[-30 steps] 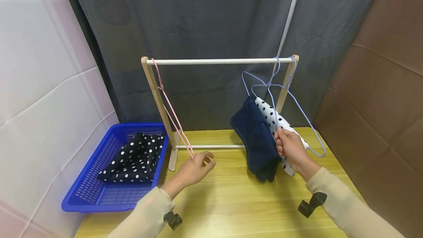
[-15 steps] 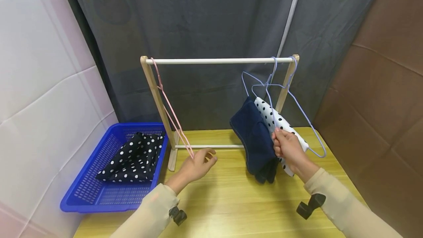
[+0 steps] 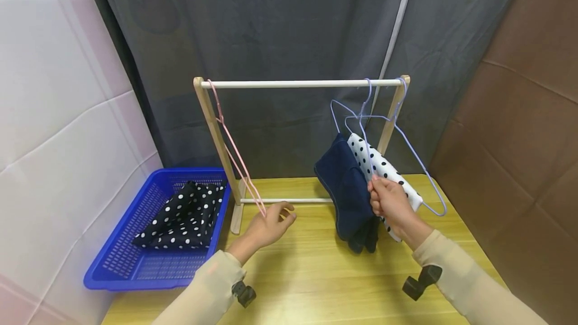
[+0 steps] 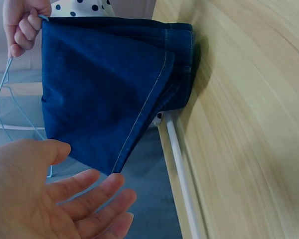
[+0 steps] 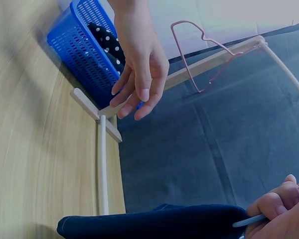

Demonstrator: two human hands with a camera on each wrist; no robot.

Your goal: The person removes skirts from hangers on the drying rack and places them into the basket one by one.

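Observation:
My right hand pinches the lower corner of a light blue hanger hooked over the rack's top bar. Folded over this hanger hangs a dark blue denim garment, seen broadside in the left wrist view. Right behind it, a second blue hanger carries a white cloth with black dots. My left hand holds nothing, its fingers loosely bent. In the head view it overlaps the bottom of a pink hanger; in the right wrist view the pink hanger is apart from the hand.
The wooden rack has a white top bar and a low crossbar. Left of it stands a blue basket containing a black cloth with white dots. Grey curtain backs the yellow wood table.
My right hand has slid the blue hanger's hook a little leftward along the top bar, away from the second hanger. The left hand has barely moved.

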